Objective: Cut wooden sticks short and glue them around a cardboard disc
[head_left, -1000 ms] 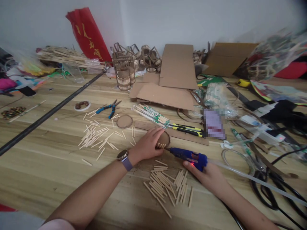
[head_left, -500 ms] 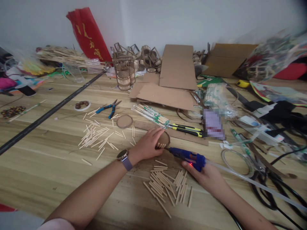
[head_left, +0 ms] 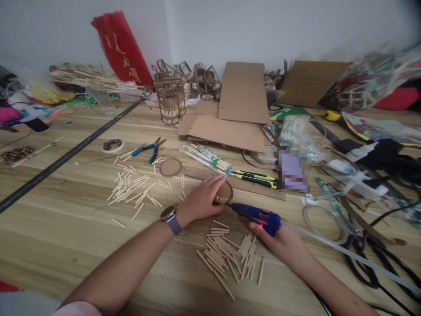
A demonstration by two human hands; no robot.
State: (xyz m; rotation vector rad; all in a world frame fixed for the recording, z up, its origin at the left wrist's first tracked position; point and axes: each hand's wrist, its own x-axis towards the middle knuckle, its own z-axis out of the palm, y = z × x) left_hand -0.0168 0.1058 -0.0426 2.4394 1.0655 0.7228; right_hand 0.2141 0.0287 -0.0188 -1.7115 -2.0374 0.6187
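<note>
My left hand, with a watch on its wrist, is closed around the near left side of a small round cardboard basket piece. Short wooden sticks stand along the rim of that piece. In my right hand is a blue hot glue gun with a red light lit and a long clear glue stick out of its back. The gun's nozzle points left, at the near right edge of the basket piece; whether it touches cannot be made out. Cut wooden sticks lie in a pile between my forearms.
More cut sticks lie scattered at left, near blue-handled pliers and a cardboard disc. Yellow-black utility knives lie beyond my hands. Cardboard sheets and finished small baskets stand behind. Scissors and a tape roll lie at right.
</note>
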